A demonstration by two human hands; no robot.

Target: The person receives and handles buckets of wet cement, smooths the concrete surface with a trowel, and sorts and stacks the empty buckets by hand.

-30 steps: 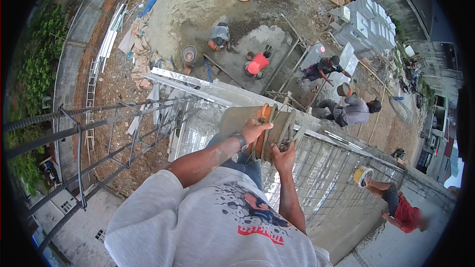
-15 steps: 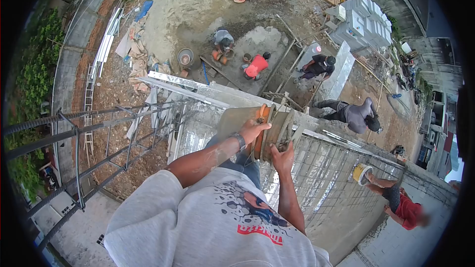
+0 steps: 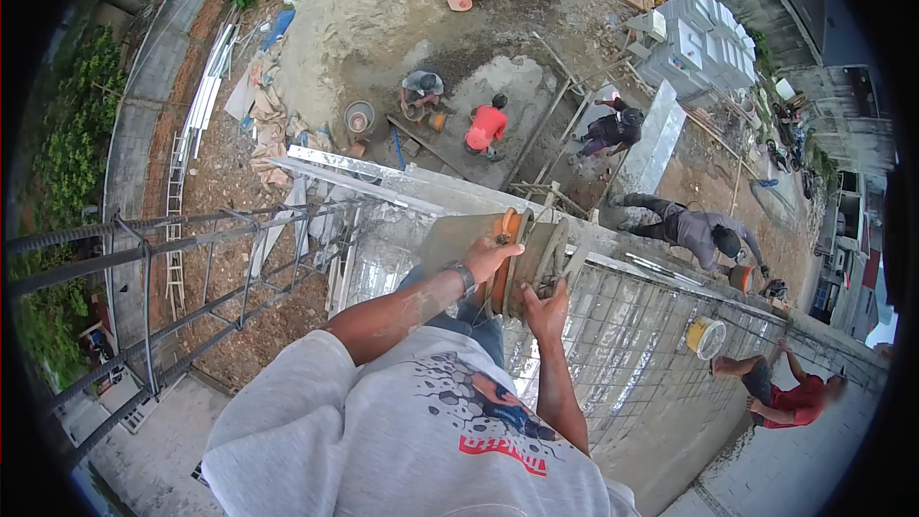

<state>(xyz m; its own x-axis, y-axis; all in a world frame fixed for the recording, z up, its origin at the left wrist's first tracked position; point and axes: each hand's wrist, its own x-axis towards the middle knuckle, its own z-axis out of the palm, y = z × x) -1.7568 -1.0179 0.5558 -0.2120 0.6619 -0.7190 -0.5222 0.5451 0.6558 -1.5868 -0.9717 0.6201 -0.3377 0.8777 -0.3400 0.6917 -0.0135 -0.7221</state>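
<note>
A stack of nested buckets point(image 3: 459, 237), orange and caked with grey mortar, lies tilted in front of my body, rims toward the right. My left hand point(image 3: 490, 257), with a dark watch on the wrist, is closed on the rims and an orange handle on the left side. Lower on the right, my right hand point(image 3: 547, 310) grips the rim edge, thumb up. The inside of the stack is hidden from me. Below the buckets runs a wet slab with a rebar mesh point(image 3: 622, 325).
Rebar point(image 3: 144, 239) juts in from the left. Beyond the wall edge point(image 3: 450, 190) lie a sand heap point(image 3: 335, 38), wet mortar point(image 3: 512, 86) and several workers. A person at the right wall holds an orange bucket point(image 3: 741, 278). A yellow bucket point(image 3: 706, 337) is near a seated person point(image 3: 799, 397).
My hands and the bucket stack have barely moved. The person by the right wall has shifted right and now holds an orange bucket. The seated person in red has leaned back, one arm reaching out.
</note>
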